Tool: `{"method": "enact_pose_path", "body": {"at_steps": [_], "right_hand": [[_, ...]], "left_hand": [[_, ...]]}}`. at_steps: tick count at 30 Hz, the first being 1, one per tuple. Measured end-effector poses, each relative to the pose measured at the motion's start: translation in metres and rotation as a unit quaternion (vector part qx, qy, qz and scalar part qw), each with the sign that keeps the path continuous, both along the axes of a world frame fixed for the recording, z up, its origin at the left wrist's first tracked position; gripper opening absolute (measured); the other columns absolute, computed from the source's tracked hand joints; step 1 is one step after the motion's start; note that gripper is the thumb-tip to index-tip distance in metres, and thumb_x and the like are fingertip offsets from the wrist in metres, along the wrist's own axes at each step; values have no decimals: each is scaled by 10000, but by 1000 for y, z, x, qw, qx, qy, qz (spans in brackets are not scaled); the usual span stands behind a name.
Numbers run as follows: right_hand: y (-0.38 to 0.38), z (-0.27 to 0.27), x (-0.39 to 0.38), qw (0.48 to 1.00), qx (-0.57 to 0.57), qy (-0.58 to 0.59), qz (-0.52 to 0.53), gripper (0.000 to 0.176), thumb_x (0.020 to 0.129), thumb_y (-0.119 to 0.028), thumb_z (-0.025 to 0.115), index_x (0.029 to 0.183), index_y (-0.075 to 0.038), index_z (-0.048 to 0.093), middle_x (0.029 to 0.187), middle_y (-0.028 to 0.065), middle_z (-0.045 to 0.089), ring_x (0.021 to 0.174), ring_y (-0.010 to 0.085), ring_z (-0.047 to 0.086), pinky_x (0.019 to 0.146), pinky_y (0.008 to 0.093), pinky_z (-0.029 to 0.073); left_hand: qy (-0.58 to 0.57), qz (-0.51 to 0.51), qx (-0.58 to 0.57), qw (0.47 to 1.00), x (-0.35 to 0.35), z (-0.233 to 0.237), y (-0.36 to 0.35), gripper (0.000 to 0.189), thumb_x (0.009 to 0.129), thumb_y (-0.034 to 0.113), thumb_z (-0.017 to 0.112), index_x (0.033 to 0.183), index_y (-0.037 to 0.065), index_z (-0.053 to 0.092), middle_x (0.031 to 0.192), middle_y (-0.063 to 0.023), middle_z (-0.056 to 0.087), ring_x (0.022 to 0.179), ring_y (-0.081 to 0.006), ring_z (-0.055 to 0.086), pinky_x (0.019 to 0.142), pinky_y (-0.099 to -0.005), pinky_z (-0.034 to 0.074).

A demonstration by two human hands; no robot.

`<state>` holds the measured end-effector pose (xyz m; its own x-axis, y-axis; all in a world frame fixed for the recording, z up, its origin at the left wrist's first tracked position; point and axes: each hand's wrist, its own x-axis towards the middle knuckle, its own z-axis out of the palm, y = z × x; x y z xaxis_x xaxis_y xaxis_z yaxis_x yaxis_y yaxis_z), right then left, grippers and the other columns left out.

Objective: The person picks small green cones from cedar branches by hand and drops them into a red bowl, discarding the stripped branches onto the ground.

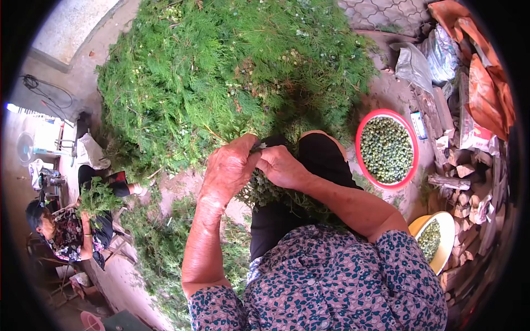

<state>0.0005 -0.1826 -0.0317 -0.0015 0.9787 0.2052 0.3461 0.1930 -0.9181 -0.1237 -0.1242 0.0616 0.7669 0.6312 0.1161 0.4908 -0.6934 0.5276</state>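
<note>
My left hand is closed around a leafy evergreen sprig, which hangs below my fingers over my lap. My right hand meets it, thumb and fingers pinched together at the top of the sprig. What lies between those fingertips is mostly hidden; a bit of grey-green shows there. Beyond my knees a big heap of green evergreen branches covers the ground, with pale round cones among the leaves. To the right stands a red-rimmed basin full of small green cones.
A yellow basin with more green cones sits at the lower right, beside stacked firewood. Sacks and an orange sheet lie behind. At the left, another person sits holding a green branch. Loose branches lie left of my legs.
</note>
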Motion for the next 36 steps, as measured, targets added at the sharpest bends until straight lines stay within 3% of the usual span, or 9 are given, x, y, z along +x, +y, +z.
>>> {"method": "enact_pose_path", "body": {"at_steps": [11, 13, 16, 21, 24, 25, 30, 32, 36], "right_hand": [[-3, 3, -5, 998, 56, 12, -29, 103, 811, -69, 529, 781, 28, 547, 708, 221, 561, 710, 400, 559, 608, 423, 449], [-3, 6, -5, 997, 59, 27, -35, 106, 818, -73, 529, 789, 26, 550, 698, 217, 559, 689, 394, 561, 595, 413, 448], [-4, 13, -3, 996, 28, 65, -47, 131, 830, -105, 545, 807, 24, 559, 667, 208, 548, 639, 373, 557, 565, 391, 436], [-4, 14, -4, 997, 26, 59, -46, 165, 840, -144, 566, 809, 18, 566, 637, 204, 535, 576, 342, 535, 539, 372, 419], [-6, 10, -3, 997, 49, 32, -45, 166, 861, -139, 551, 841, 26, 557, 623, 162, 509, 520, 186, 481, 521, 320, 404], [-7, 13, -2, 997, 48, 31, -45, 166, 861, -139, 551, 841, 26, 557, 623, 162, 509, 520, 186, 481, 521, 320, 404], [-8, 4, 1, 996, 22, 10, -81, 199, 868, -148, 552, 806, 41, 536, 660, 135, 547, 528, 126, 378, 500, 312, 368], [-8, 14, 5, 996, 41, 21, -78, 192, 846, -156, 582, 862, 34, 556, 692, 130, 576, 527, 125, 411, 509, 302, 382], [-14, 28, 25, 995, 65, 7, -75, 295, 763, -208, 661, 949, -5, 555, 733, 193, 563, 631, 342, 541, 593, 363, 441]], "left_hand": [[-16, -17, -27, 999, 1, -1, -4, 265, 759, 41, 554, 1019, 45, 605, 811, -166, 619, 717, -321, 615, 635, -367, 495], [-112, 15, -55, 992, -1, -8, -3, 250, 787, 19, 567, 1033, -17, 595, 868, -155, 653, 714, -184, 635, 620, -286, 485], [-162, 147, -132, 967, -9, -15, -6, 223, 802, 37, 581, 1019, -11, 601, 863, -140, 654, 730, -154, 631, 617, -275, 485], [-176, 161, 114, 964, -13, -30, -12, 174, 807, 56, 595, 969, -7, 609, 810, -65, 642, 676, -143, 592, 623, -248, 479], [-362, 314, -120, 870, -22, -22, -6, 138, 835, 116, 579, 947, 42, 611, 633, 2, 546, 449, -66, 437, 388, -190, 340], [-488, 306, -222, 786, -23, -14, -1, 85, 850, 130, 565, 896, 62, 589, 576, 22, 478, 399, -33, 321, 338, -165, 225], [-692, 121, -550, 452, -45, -32, 10, 85, 844, 57, 512, 846, -28, 516, 788, -115, 528, 495, -105, 384, 339, -199, 297], [-711, 116, -562, 407, -41, -31, 7, 112, 842, 68, 515, 848, -44, 515, 820, -150, 528, 580, -140, 432, 412, -213, 374], [-732, 123, -561, 367, -22, -12, -6, 209, 878, 161, 521, 856, -47, 536, 857, -173, 545, 663, -197, 501, 508, -269, 478]]}}
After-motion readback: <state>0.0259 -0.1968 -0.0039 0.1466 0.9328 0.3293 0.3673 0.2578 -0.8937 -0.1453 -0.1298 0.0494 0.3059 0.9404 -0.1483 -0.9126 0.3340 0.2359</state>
